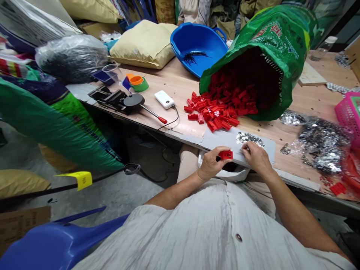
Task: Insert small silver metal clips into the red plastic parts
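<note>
Between thumb and fingers, my left hand [211, 164] grips a small red plastic part [225, 154] just above the table's front edge. To its right, the fingertips of my right hand [256, 156] are pinched together; whatever lies in the pinch is too small to make out. Just beyond that hand, a pile of small shiny metal pieces [250, 138] rests on a grey board [222, 139]. More red plastic parts [218, 112] spill from a green woven sack [284, 48] lying with its mouth toward me.
A white bag [239, 174] hangs open at my lap. On the left stand a lever press [132, 101] and a white power bank [164, 99] with a cable. Behind sits a blue basin [199, 41]. Bagged metal pieces [323, 142] and a pink basket [348, 112] are at right.
</note>
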`<state>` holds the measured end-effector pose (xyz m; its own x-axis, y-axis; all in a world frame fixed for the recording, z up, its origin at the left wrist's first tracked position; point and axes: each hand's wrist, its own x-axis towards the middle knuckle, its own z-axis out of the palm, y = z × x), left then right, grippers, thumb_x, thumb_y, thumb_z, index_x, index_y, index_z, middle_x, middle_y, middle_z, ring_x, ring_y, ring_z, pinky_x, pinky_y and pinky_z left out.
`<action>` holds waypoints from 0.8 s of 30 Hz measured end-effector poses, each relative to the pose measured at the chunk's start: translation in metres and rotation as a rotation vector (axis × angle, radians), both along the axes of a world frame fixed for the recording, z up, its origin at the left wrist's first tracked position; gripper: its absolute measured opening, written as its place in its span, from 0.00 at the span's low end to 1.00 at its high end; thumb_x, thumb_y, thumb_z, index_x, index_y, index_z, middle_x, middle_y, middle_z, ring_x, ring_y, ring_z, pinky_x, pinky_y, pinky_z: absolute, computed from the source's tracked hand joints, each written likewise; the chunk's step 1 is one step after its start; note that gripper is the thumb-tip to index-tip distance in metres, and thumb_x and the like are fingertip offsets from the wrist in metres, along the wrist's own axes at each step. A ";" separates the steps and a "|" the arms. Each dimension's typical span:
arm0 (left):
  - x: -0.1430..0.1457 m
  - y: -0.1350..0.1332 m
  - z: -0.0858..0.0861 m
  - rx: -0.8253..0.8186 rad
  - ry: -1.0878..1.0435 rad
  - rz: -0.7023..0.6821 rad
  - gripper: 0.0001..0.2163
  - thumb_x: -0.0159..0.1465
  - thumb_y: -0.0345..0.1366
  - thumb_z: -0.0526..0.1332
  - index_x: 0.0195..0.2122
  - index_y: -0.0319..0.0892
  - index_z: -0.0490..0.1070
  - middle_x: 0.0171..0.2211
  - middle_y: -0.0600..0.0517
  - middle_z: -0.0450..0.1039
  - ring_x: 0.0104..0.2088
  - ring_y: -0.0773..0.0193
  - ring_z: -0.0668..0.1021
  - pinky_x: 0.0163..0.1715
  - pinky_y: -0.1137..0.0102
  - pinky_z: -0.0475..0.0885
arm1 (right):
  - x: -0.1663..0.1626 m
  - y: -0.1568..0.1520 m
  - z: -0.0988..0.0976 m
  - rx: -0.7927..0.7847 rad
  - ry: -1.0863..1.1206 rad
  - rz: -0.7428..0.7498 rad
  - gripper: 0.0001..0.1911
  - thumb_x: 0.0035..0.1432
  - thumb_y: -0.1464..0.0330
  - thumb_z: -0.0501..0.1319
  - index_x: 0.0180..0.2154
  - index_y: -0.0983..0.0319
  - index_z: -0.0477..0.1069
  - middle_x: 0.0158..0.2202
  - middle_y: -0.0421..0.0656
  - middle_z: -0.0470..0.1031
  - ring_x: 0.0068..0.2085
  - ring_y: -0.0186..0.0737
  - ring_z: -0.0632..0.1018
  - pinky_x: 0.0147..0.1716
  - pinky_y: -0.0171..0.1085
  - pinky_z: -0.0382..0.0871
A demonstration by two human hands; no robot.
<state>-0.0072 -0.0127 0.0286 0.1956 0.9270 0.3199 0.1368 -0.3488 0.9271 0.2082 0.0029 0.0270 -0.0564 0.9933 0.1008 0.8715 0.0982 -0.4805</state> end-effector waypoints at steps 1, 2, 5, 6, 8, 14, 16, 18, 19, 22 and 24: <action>0.000 0.000 0.000 0.012 0.018 0.001 0.16 0.57 0.38 0.70 0.46 0.47 0.74 0.45 0.50 0.79 0.45 0.60 0.80 0.49 0.67 0.73 | -0.002 -0.002 0.002 0.005 0.099 0.000 0.05 0.61 0.63 0.57 0.35 0.58 0.68 0.34 0.43 0.75 0.34 0.40 0.73 0.32 0.38 0.63; 0.000 0.000 0.000 0.020 0.036 0.003 0.16 0.57 0.38 0.70 0.46 0.47 0.74 0.45 0.50 0.79 0.46 0.60 0.80 0.49 0.67 0.72 | -0.004 -0.005 0.005 0.004 0.206 0.000 0.06 0.60 0.62 0.58 0.35 0.58 0.67 0.34 0.42 0.75 0.33 0.40 0.73 0.33 0.38 0.64; 0.002 -0.001 0.002 0.025 0.073 -0.002 0.16 0.58 0.38 0.69 0.47 0.47 0.74 0.46 0.49 0.78 0.47 0.59 0.80 0.50 0.67 0.72 | -0.013 -0.012 0.014 -0.029 0.471 0.034 0.10 0.58 0.59 0.61 0.37 0.58 0.65 0.34 0.41 0.74 0.33 0.38 0.73 0.34 0.37 0.66; 0.002 -0.002 0.003 0.023 0.083 -0.009 0.16 0.58 0.38 0.69 0.48 0.47 0.74 0.47 0.49 0.78 0.47 0.59 0.80 0.51 0.67 0.72 | -0.016 -0.014 0.017 -0.048 0.521 0.056 0.11 0.58 0.59 0.61 0.37 0.58 0.64 0.34 0.41 0.74 0.34 0.38 0.73 0.35 0.36 0.67; 0.004 -0.002 0.004 0.021 0.105 -0.024 0.15 0.59 0.38 0.68 0.48 0.47 0.74 0.47 0.48 0.78 0.48 0.58 0.79 0.52 0.66 0.71 | -0.021 -0.017 0.020 -0.090 0.564 0.089 0.12 0.57 0.59 0.61 0.37 0.58 0.64 0.34 0.41 0.73 0.34 0.37 0.73 0.35 0.36 0.67; 0.007 -0.005 0.006 0.040 0.131 -0.077 0.13 0.60 0.37 0.67 0.47 0.47 0.74 0.45 0.48 0.79 0.47 0.57 0.80 0.51 0.66 0.72 | -0.024 -0.017 0.014 -0.164 0.609 0.089 0.12 0.57 0.58 0.62 0.37 0.58 0.64 0.33 0.40 0.72 0.32 0.36 0.73 0.34 0.36 0.68; 0.007 -0.005 0.006 0.042 0.124 -0.083 0.13 0.59 0.36 0.67 0.46 0.47 0.74 0.45 0.49 0.79 0.46 0.58 0.80 0.49 0.67 0.72 | -0.024 -0.016 0.012 -0.186 0.639 0.100 0.13 0.56 0.58 0.62 0.36 0.58 0.65 0.33 0.40 0.71 0.33 0.37 0.72 0.34 0.36 0.68; 0.007 -0.004 0.006 0.043 0.118 -0.070 0.14 0.59 0.36 0.68 0.46 0.47 0.73 0.44 0.50 0.79 0.44 0.59 0.80 0.48 0.68 0.73 | -0.023 -0.015 0.011 -0.207 0.684 0.122 0.13 0.56 0.57 0.63 0.36 0.59 0.65 0.34 0.40 0.71 0.35 0.37 0.72 0.36 0.37 0.68; 0.007 -0.004 0.005 0.042 0.115 -0.058 0.15 0.58 0.36 0.69 0.47 0.46 0.73 0.44 0.50 0.79 0.44 0.60 0.80 0.47 0.69 0.73 | -0.022 -0.016 0.012 -0.218 0.712 0.132 0.14 0.56 0.57 0.63 0.37 0.59 0.65 0.34 0.40 0.70 0.35 0.37 0.72 0.36 0.36 0.67; 0.008 -0.002 0.004 0.021 0.094 -0.028 0.18 0.56 0.35 0.71 0.47 0.45 0.71 0.45 0.50 0.78 0.43 0.62 0.80 0.45 0.70 0.74 | -0.019 -0.017 0.016 -0.264 0.796 0.134 0.15 0.59 0.55 0.61 0.38 0.59 0.65 0.33 0.38 0.68 0.30 0.34 0.69 0.30 0.34 0.64; 0.008 -0.001 0.003 -0.014 0.068 -0.036 0.19 0.55 0.35 0.71 0.47 0.44 0.70 0.44 0.50 0.78 0.42 0.62 0.80 0.44 0.70 0.74 | -0.016 -0.020 0.019 -0.285 0.821 0.122 0.14 0.61 0.55 0.59 0.39 0.59 0.65 0.32 0.38 0.68 0.27 0.32 0.65 0.26 0.33 0.61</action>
<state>0.0009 -0.0141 0.0317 0.2502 0.9230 0.2922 0.1873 -0.3422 0.9208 0.1920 -0.0169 0.0456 -0.1823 0.9787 -0.0944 0.2305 -0.0508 -0.9717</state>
